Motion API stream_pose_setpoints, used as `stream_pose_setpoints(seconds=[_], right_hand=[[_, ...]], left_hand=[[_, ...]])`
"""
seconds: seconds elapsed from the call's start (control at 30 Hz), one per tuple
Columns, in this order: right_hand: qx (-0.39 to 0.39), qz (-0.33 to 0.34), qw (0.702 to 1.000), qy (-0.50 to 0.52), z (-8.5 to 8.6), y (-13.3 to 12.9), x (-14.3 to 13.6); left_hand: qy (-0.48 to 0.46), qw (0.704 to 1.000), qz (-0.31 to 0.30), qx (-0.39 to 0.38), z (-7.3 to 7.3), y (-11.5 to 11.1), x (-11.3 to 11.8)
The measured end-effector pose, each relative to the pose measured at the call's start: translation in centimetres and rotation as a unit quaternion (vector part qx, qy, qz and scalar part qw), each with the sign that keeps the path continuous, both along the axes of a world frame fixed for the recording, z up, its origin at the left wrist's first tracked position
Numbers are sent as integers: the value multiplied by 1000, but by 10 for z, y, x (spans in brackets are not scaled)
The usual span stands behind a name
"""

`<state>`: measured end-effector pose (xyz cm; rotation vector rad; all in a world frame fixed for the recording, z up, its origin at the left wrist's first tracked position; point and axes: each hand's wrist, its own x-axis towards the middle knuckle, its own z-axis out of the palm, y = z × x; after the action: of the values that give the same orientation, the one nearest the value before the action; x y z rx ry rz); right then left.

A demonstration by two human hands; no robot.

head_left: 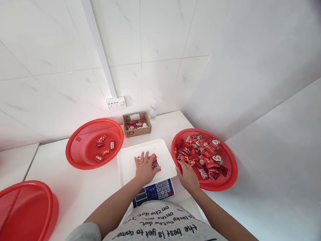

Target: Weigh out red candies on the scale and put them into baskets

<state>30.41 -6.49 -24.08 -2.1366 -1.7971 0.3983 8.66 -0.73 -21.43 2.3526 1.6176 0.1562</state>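
Note:
My left hand (145, 170) lies with spread fingers over several small red wrapped packets (155, 161) on the white tray (163, 154) of a weighing scale. It partly covers the packets. The blue keypad (163, 189) of the scale shows below the tray's near edge. My right hand (188, 176) is at the left side of a red plastic basket (232, 163), its fingers and thumb closed about the rim. That basket holds many loose red wrapped packets (206, 152), some with pale labels.
Another red basket (76, 159) at the back left holds a few packets. A third red basket (6, 234) stands at the near left. A small cardboard box (138, 131) of packets and a clear plastic item (152, 111) are near the wall, below a socket (116, 102).

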Motion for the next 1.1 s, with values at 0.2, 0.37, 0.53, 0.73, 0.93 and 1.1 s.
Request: stream_pose_setpoints(seconds=[0.2,0.37,0.53,0.73,0.93,1.1], right_hand=[[-5,-6,1000,10,1,-1,0],[-9,-12,1000,18,2,-1,-1],[-25,-18,999,21,4,-1,-1],[-30,-21,999,21,2,-1,0],[-21,-22,999,17,2,-1,-1],[-18,-20,999,19,2,-2,-1]], left_hand=[[11,999,-45,4,-15,-5,6],[-18,976,-218,-3,1,10,-25],[-26,970,-239,-42,19,21,-42],[8,997,-77,-2,5,-1,-12],[28,990,-137,25,-12,-6,-13],[10,979,-201,22,-2,-1,-30]])
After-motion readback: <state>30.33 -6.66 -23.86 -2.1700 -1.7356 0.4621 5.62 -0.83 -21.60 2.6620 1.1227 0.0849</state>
